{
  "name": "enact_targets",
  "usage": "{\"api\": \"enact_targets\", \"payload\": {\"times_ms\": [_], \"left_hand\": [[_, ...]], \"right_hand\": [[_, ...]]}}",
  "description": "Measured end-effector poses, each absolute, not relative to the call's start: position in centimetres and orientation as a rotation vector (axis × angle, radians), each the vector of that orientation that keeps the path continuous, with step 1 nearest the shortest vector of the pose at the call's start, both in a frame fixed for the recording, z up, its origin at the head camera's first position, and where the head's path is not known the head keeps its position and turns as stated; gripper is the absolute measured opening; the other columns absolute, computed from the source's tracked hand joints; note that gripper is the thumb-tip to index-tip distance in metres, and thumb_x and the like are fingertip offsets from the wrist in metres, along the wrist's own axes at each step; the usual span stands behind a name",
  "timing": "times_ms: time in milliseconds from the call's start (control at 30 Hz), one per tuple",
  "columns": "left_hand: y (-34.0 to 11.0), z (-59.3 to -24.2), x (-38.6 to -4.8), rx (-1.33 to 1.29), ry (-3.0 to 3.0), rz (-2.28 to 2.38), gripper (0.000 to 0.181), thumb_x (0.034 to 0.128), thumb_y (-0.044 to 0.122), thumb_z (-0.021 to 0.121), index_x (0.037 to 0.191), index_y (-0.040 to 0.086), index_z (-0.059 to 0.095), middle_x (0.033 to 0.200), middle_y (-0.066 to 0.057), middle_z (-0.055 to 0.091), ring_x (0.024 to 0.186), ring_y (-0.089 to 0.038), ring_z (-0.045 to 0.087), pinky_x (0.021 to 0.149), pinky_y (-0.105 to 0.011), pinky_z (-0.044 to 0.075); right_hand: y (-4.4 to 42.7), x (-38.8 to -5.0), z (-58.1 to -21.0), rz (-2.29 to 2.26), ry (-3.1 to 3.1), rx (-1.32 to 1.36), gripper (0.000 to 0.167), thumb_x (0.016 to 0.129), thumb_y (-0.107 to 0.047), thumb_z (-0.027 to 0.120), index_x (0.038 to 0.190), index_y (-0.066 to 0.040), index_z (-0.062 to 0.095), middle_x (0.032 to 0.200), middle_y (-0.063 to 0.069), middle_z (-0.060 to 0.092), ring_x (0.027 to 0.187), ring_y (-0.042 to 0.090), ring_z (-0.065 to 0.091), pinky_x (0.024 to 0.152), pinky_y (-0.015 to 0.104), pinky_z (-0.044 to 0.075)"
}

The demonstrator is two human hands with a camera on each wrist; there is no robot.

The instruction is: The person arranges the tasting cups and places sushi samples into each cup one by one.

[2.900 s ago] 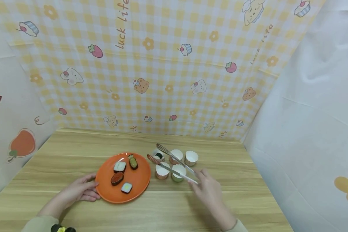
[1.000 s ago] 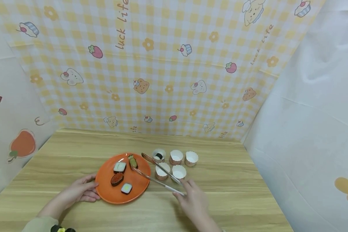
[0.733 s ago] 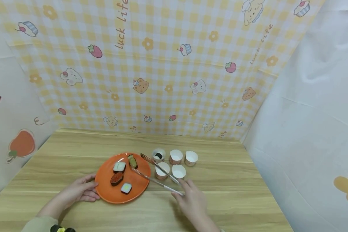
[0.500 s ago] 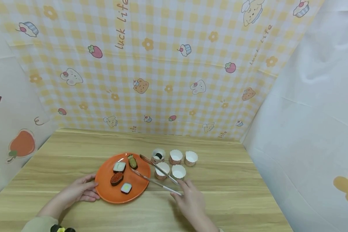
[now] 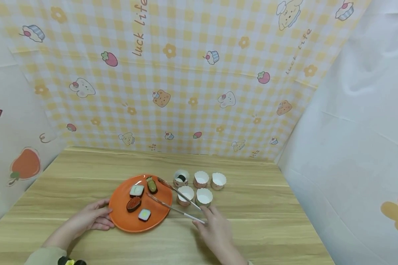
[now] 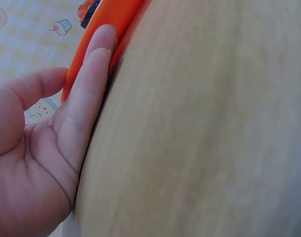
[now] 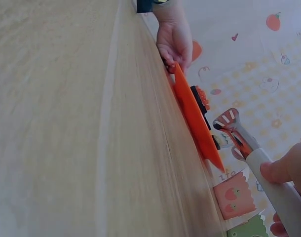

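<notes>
In the head view, my left hand (image 5: 94, 216) holds the left rim of an orange plate (image 5: 122, 204), thumb at the edge and fingers lower down. Four-sided sushi (image 5: 144, 214) with a yellow centre, red-topped sushi (image 5: 134, 204), white-topped sushi (image 5: 137, 190) and green-brown-topped sushi (image 5: 152, 185) lie on it. My right hand (image 5: 215, 228) grips white-handled metal tongs (image 7: 276, 190). Their spread tips hang over the plate's right half, beside the green-brown sushi, with nothing between them. The right wrist view shows one slotted tip above the plate.
Several scalloped paper cups stand right of the plate in two rows. The back left cup (image 5: 181, 180) contains a white and black piece; a front cup (image 5: 185, 197) is close below the tongs. A checked cloth (image 5: 192, 92) hangs behind the wooden table (image 5: 258, 206).
The tongs have moved left from above the cups to over the plate, then slightly lower and left during the last second. My left hand and the plate have stayed put.
</notes>
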State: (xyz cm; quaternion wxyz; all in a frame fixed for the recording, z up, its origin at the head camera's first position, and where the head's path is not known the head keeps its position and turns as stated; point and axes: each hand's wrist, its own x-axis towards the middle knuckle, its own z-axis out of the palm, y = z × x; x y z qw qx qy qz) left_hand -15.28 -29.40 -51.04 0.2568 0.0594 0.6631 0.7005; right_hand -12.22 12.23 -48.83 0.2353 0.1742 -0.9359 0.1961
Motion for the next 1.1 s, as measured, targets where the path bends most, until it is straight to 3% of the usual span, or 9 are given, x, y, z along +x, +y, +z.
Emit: {"api": "enact_targets", "payload": {"times_ms": [200,500,867,1100], "left_hand": [[-29.5,-51.1,-15.3,0.143,1.802,1.895,0.075,0.1008,0.015,0.047,0.141,-0.019,-0.007,0.09,-0.019,0.067,0.082,-0.031,0.068,0.076,-0.043,0.057],[-29.3,-51.1,-15.3,0.149,1.811,1.895,0.074,0.1017,0.015,0.045,0.141,-0.018,-0.009,0.089,-0.019,0.067,0.081,-0.031,0.068,0.074,-0.043,0.058],[-29.4,-51.1,-15.4,0.145,1.8,1.909,0.072,0.1014,0.014,0.045,0.14,-0.019,-0.005,0.088,-0.018,0.067,0.081,-0.03,0.069,0.074,-0.042,0.058],[-29.5,-51.2,-15.4,0.155,1.798,1.906,0.072,0.1017,0.014,0.045,0.14,-0.019,-0.006,0.089,-0.018,0.067,0.081,-0.03,0.068,0.074,-0.042,0.058]], "right_hand": [[11.8,-12.1,-48.6,0.521,-2.584,0.463,0.046,0.069,-0.034,0.085,0.106,-0.01,0.071,0.08,-0.006,0.052,0.055,0.0,0.033,0.041,0.013,0.03],[11.3,-12.3,-48.5,0.453,-2.522,0.481,0.045,0.069,-0.036,0.085,0.102,-0.01,0.071,0.091,-0.003,0.061,0.066,0.01,0.058,0.046,0.019,0.042],[10.4,-12.9,-48.4,0.381,-2.515,0.482,0.043,0.068,-0.037,0.085,0.1,-0.012,0.072,0.077,-0.008,0.051,0.057,0.005,0.045,0.042,0.015,0.033],[9.9,-13.1,-48.0,0.34,-2.529,0.489,0.044,0.067,-0.035,0.086,0.102,-0.012,0.073,0.077,-0.006,0.053,0.06,0.009,0.051,0.043,0.018,0.038]]}}
